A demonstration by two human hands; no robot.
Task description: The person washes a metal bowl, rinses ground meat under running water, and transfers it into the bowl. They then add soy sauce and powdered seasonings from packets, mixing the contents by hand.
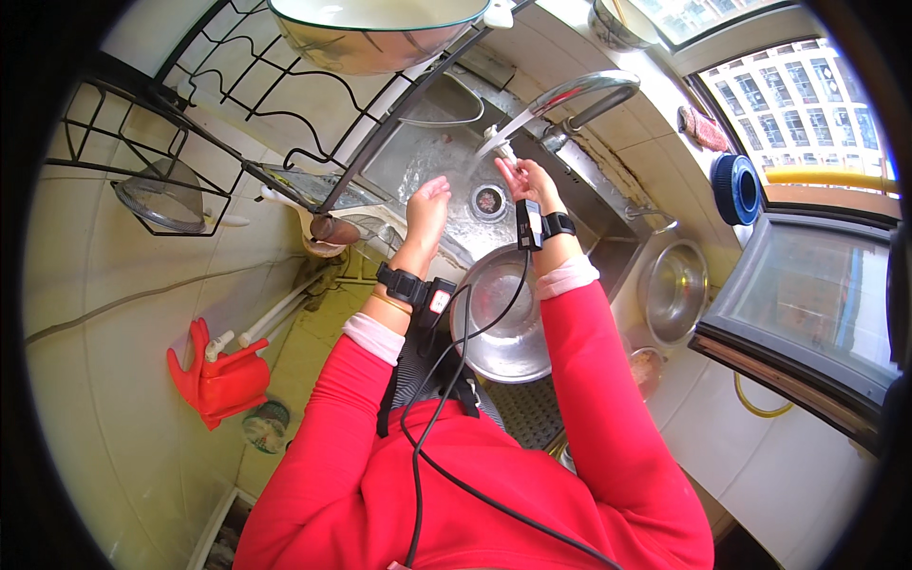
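Over the stainless steel sink (388,153) both of my hands are held apart, palms facing inward. My left hand (429,208) is on the left side, its fingers extended, with nothing visible in it. On the other side, my right hand (531,182) has partly curled fingers near the running water (491,145). A small whitish object (504,148) appears at its fingertips; whether I grip it is unclear. The water comes from a curved chrome faucet (581,87). Between and beyond my hands lies the drain (489,202), with bits in its strainer. A metal basin (506,349) sits nearer my body, below my forearms.
A black wire rack (356,132) with a large bowl (385,46) overhangs the sink's left. Strapped wrist devices (528,224) trail black cables (467,342). Another metal bowl (673,292) and an open window sash (805,306) are right. Red rubber gloves (228,385) hang left.
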